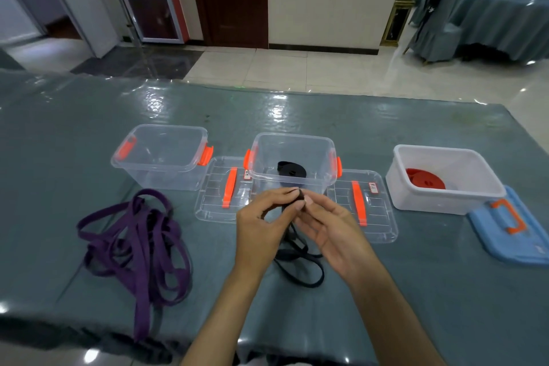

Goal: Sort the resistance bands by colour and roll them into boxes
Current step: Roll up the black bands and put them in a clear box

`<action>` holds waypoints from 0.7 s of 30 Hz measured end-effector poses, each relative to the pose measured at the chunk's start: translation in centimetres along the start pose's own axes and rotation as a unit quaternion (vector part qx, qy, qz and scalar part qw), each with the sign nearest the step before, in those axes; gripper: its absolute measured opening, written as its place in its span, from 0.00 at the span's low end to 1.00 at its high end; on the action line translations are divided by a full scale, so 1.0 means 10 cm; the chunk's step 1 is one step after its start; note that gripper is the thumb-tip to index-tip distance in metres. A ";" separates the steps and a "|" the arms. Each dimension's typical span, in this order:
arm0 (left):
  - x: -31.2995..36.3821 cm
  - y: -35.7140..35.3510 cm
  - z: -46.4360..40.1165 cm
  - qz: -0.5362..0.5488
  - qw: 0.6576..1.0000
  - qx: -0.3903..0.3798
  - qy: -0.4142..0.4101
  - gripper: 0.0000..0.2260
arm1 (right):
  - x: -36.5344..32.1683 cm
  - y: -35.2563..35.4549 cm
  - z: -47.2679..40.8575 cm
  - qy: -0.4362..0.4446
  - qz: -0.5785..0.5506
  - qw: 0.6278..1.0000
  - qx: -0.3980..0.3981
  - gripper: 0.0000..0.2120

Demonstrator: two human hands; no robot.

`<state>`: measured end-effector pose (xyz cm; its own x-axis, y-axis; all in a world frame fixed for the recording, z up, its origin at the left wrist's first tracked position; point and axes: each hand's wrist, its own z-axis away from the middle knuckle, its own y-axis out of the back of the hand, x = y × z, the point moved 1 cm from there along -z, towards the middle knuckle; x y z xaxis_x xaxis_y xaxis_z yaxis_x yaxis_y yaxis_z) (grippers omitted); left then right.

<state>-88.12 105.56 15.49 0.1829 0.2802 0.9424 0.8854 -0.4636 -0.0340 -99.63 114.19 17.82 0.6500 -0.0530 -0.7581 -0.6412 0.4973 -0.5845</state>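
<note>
My left hand and my right hand meet at the table's middle, and both pinch the folded end of a black resistance band. The rest of that band trails down in loops on the table below my hands. Just behind them stands a clear box holding a rolled black band. A tangle of purple bands lies to the left. The clear box at the left has nothing in it. Rolled red bands sit in the white box at the right.
Two clear lids with orange handles lie flat beside the middle box. A blue lid lies at the right, near the table edge. The teal cloth is plastic-covered and glossy. Draped tables and a chair stand far right.
</note>
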 end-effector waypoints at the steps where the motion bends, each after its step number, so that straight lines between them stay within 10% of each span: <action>1: 0.00 0.01 -0.02 0.000 1.000 -0.016 0.006 0.12 | 0.00 0.02 0.00 0.002 0.009 1.000 0.001 0.13; 21: 0.11 -0.24 -0.48 0.096 0.993 -0.050 0.038 0.14 | -0.40 0.04 -0.34 0.263 0.220 0.939 0.035 0.08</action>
<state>-92.11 102.91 18.21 0.3084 0.1165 0.9441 0.7899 -0.5844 -0.1859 -103.89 111.62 19.66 0.0255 -0.2403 -0.9704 -0.7597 0.6262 -0.1751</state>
